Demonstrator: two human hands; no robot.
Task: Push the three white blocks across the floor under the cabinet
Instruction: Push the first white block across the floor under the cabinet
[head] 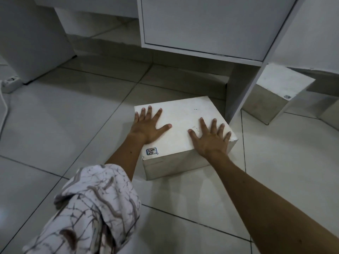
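Note:
A white block (180, 116) with a small blue-edged label near its front left corner sits on the tiled floor, just in front of the white cabinet (201, 24). My left hand (148, 126) lies flat on the block's top left, fingers spread. My right hand (211, 137) lies flat on its top right, fingers spread. Neither hand grips anything. The cabinet hangs above a dark gap (183, 70) over the floor, and its side panel (242, 88) stands right next to the block's far right corner. A second white block (278, 85) stands to the right of that panel.
A white appliance or unit (36, 37) stands at the left with a power strip (11, 82) and cable on the floor beside it. Part of another block (332, 114) shows at the right edge. Grey floor tiles (64, 116) surround the block.

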